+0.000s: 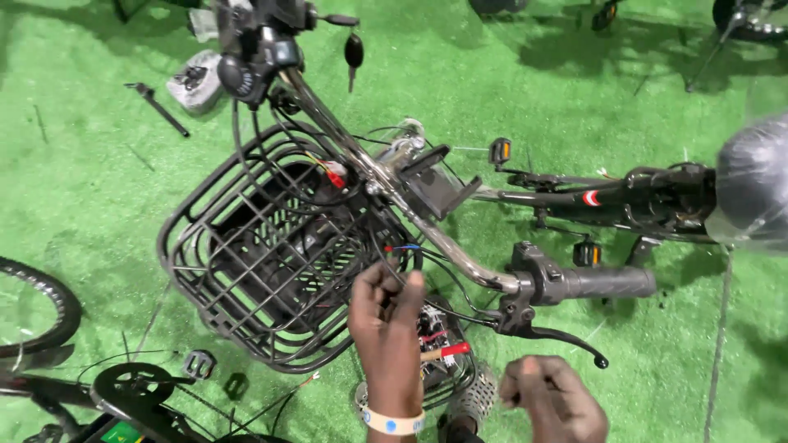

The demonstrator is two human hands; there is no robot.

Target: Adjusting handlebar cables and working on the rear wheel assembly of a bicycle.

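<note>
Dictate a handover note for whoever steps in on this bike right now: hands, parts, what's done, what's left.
Left hand: raised beside the black wire front basket, fingers pinching thin black cables that run under the chrome handlebar.
Right hand: closed in a loose fist below the black brake lever; whether it holds anything cannot be told.
Parts: black rubber handlebar grip is fitted. A red-handled tool lies by the exposed wiring under the basket.
Done: basket, handlebar and brake lever appear mounted.
Left: the cables hang loose, likely unconnected and untidied.
</note>
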